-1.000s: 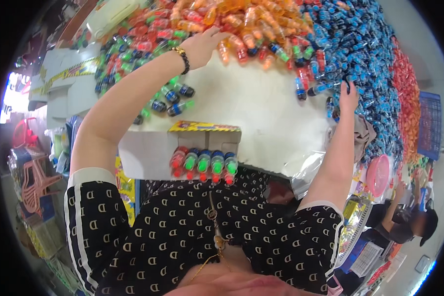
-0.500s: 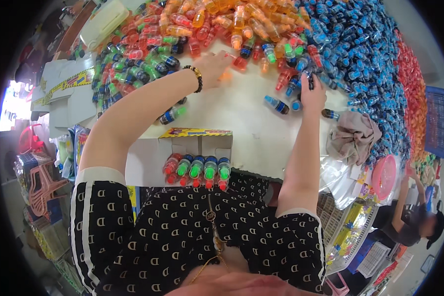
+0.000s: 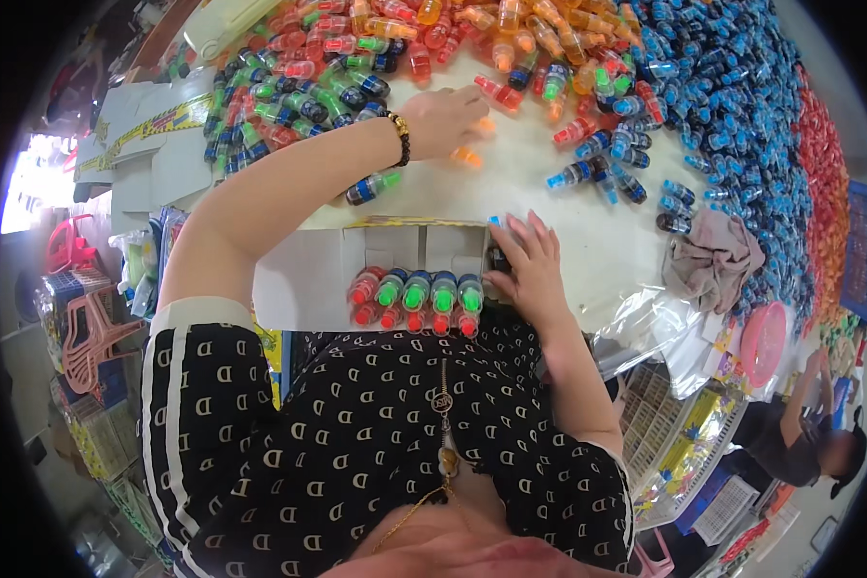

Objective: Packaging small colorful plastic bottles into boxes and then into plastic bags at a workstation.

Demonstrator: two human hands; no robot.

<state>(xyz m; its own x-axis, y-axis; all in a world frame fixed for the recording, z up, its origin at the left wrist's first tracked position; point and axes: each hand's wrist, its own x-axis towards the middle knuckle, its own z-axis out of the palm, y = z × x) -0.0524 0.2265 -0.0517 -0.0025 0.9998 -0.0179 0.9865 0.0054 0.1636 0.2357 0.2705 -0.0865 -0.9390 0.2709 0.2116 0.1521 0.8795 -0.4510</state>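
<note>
An opened white box (image 3: pixel 301 279) stands at the table's near edge. Inside, small bottles with green caps (image 3: pixel 416 294) lie above ones with red caps (image 3: pixel 441 323). My left hand (image 3: pixel 443 123) reaches over the table, fingers partly curled downward. Two orange caps show below it, one on a small bottle (image 3: pixel 486 125) gripped beneath the fingers, whose body is hidden. A red bottle (image 3: pixel 498 93) lies at the fingertips. Along the box's right side, my right hand (image 3: pixel 530 265) is closed around a dark-labelled small bottle with a blue cap (image 3: pixel 494 222), mostly covered by fingers.
Heaps of green-capped (image 3: pixel 303 101), orange (image 3: pixel 549 34) and blue-capped bottles (image 3: pixel 718 106) ring the far table. Loose blue-capped bottles (image 3: pixel 607 173) lie right of centre. A crumpled cloth (image 3: pixel 713 255) and a pink basin (image 3: pixel 763 344) are at right. Another person (image 3: pixel 800 433) is at far right.
My right hand has left the loose blue-capped bottles and come near to the box's right side with one. My left hand has shifted slightly right in view. The whole view has shifted.
</note>
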